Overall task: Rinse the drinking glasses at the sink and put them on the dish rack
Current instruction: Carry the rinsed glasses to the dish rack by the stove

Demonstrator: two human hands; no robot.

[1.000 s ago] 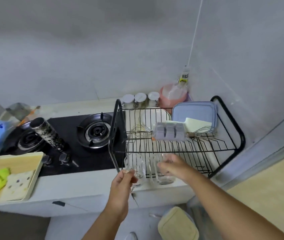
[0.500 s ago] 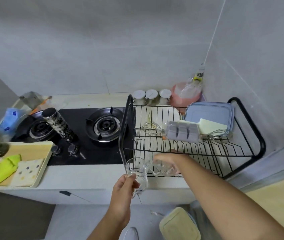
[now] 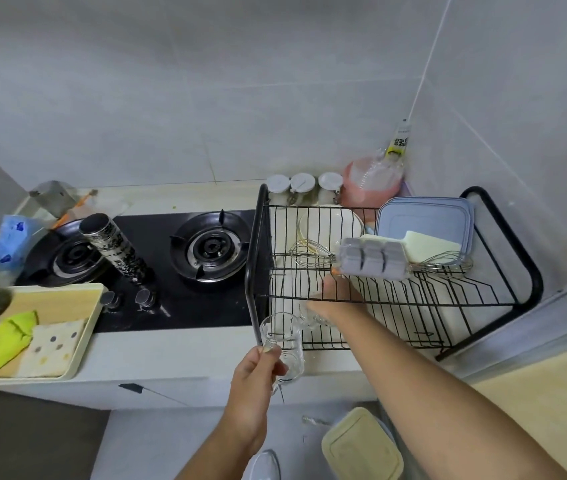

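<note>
The left grip (image 3: 257, 377) is closed on a clear, straight-sided drinking glass (image 3: 283, 341), pinching it low on its near side between thumb and fingers. The glass stands upright in the air with its mouth up, just in front of the near left corner of the black wire dish rack (image 3: 252, 271) and above the front edge of the white surface (image 3: 171, 355). It is see-through and looks empty.

The right grip (image 3: 335, 297) reaches in under the rack's upper wires, one of which crosses in front of the hand. It holds a second clear glass (image 3: 311, 318) at the rack's front left. This glass is tilted and partly hidden by the hand, so how the fingers lie round it is hard to make out.

On the rack's upper tier lie a grey ice cube tray (image 3: 373, 259), a wire whisk (image 3: 309, 252) and a pale blue square lid (image 3: 424, 221). A black gas hob (image 3: 205, 251) sits just left of the rack.
</note>
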